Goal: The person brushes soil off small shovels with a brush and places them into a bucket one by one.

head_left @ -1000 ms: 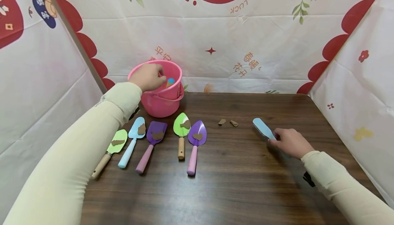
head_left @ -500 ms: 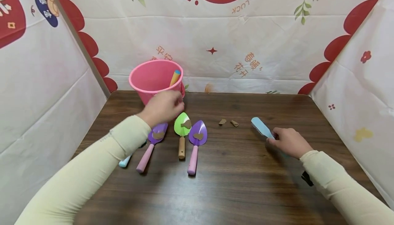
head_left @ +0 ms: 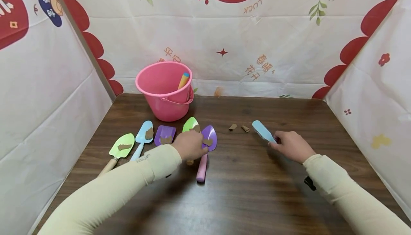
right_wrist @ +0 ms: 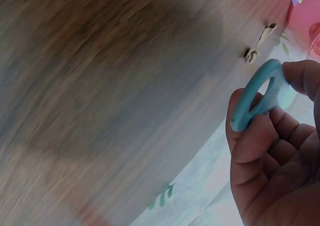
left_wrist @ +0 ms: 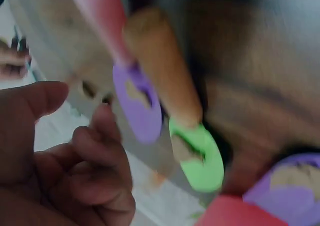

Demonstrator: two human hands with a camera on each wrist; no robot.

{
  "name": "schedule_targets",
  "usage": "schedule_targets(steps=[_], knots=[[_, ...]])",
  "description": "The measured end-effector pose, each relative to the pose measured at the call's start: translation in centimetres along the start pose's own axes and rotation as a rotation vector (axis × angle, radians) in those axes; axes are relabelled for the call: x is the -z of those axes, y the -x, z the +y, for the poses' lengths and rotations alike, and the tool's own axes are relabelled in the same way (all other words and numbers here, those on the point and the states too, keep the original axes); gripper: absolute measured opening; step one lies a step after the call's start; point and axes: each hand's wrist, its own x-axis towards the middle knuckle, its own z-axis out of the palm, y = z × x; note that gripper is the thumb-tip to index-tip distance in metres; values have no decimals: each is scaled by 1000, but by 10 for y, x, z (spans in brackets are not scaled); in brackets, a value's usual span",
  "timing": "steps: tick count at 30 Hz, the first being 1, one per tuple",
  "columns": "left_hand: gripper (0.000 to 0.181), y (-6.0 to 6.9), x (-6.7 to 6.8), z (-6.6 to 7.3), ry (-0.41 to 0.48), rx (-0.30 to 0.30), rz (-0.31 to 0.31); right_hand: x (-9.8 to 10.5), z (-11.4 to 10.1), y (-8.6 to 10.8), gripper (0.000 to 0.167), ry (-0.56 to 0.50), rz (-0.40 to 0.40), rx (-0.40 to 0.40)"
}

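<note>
My left hand (head_left: 191, 145) hovers over a green trowel (head_left: 190, 122) with a wooden handle. Right beside that one lies a purple trowel (head_left: 201, 170) with a pink handle. In the left wrist view, the thumb and fingers of the left hand (left_wrist: 75, 161) are loosely bent, apart, with nothing between them. Brown scraps lie on both trowel blades. At the right, my right hand (head_left: 293, 146) grips a light blue brush (head_left: 264, 131) by its handle, bristles facing down. The right wrist view shows the looped end of the brush handle (right_wrist: 243, 110) between thumb and fingers.
A pink bucket (head_left: 170, 108) at the back left holds a yellow stick (head_left: 183, 82) with a blue end. To the left lie a purple shovel (head_left: 165, 131), a light blue trowel (head_left: 144, 130) and a light green trowel (head_left: 128, 140). Brown scraps (head_left: 233, 127) lie mid-table.
From the bucket, my left hand has come nearer and rightward, to above the green trowel. My right hand has shifted a little left with the brush.
</note>
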Motion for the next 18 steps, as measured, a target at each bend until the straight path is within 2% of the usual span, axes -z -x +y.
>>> schedule_targets(steps=[4, 7, 11, 18], knots=[[34, 1, -23, 10, -67, -10, 36, -2, -7, -2, 20, -12, -5, 17], [35, 3, -33, 17, -119, -24, 66, -3, -11, -2, 20, -15, -11, 20], [34, 4, -37, 25, -167, -12, 75, -1, -15, -2, 18, -18, -13, 14], [28, 2, -36, 28, -125, 52, 60, 0, -19, 0, 17, -32, -17, 4]])
